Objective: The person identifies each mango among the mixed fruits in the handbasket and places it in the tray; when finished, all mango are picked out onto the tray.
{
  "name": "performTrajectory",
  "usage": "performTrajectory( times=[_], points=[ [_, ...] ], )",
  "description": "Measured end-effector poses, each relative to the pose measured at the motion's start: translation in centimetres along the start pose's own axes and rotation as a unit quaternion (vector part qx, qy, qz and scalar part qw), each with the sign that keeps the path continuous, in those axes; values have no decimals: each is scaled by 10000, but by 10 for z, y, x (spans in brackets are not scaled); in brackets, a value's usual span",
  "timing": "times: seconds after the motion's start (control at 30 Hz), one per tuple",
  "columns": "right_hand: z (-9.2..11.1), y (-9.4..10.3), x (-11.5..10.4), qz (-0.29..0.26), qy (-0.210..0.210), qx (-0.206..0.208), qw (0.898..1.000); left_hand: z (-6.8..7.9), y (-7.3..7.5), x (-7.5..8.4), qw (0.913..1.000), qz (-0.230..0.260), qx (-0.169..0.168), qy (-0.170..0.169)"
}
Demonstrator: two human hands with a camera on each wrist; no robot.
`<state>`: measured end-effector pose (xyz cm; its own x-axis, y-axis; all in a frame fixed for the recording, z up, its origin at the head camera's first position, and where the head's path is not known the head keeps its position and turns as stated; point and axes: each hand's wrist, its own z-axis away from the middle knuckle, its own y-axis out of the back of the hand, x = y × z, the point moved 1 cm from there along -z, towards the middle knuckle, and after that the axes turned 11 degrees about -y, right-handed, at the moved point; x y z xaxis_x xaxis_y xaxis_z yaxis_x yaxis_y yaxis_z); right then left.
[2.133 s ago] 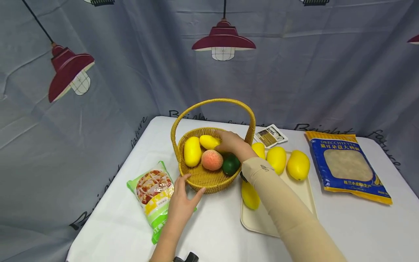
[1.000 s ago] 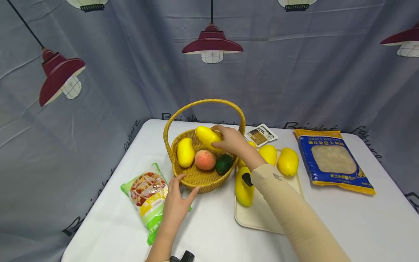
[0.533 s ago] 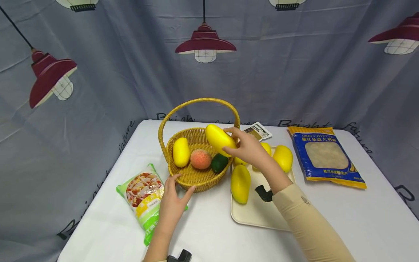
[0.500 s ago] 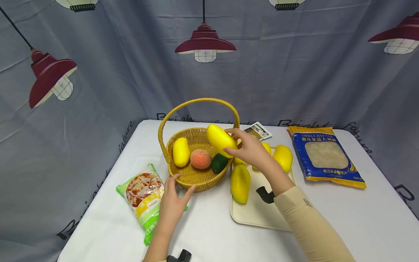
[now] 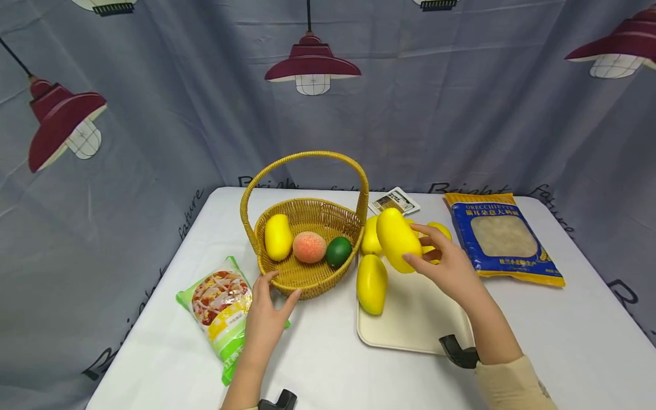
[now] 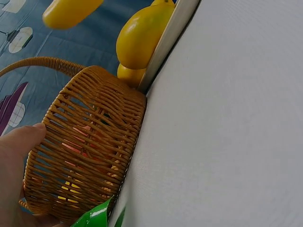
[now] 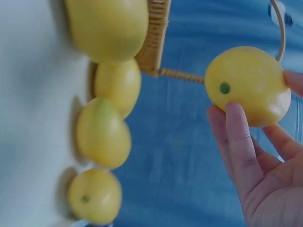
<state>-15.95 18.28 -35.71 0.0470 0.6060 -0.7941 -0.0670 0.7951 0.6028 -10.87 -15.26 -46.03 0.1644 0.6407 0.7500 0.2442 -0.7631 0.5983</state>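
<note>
My right hand [image 5: 450,269] pinches a yellow mango [image 5: 396,238] between thumb and fingers, above the far part of the beige tray [image 5: 417,324]. The right wrist view shows the held mango's green stem spot [image 7: 225,88]. Several mangoes, including a front one [image 5: 372,285], lie on the tray. To the left stands a woven basket [image 5: 315,282] with an arched handle. In it are a mango [image 5: 279,237], a peach [image 5: 309,247] and a dark green fruit [image 5: 339,252]. My left hand [image 5: 265,320] is spread against the basket's front, thumb tip at the rim in the left wrist view.
A green food bag [image 5: 221,307] lies left of the basket, partly behind my left hand. A blue and yellow orecchiette bag [image 5: 504,239] lies right of the tray. Behind the tray is a small white packet [image 5: 396,201]. A grey curtain [image 5: 410,114] hangs behind the table.
My right hand has lifted a mango out of the basket and carried it right, over the tray. My left hand has stayed at the basket's front rim. The head view has shifted slightly.
</note>
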Motion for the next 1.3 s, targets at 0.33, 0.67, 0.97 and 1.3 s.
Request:
performTrajectory(
  times=[0.33,0.67,0.97,1.3],
  points=[
    [24,-4,44,-711,-973,75,9927,1,0,-2,10000,53,-34,77],
    [32,-32,77,-993,-1821,-263,9779,0,-2,-1,10000,70,-30,-3],
    [28,-43,82,-1034,-2047,-476,9722,-1,3,0,10000,43,-69,43],
    [21,-50,81,-1304,-2037,-485,9691,0,2,-1,9999,100,-92,17]
  ],
)
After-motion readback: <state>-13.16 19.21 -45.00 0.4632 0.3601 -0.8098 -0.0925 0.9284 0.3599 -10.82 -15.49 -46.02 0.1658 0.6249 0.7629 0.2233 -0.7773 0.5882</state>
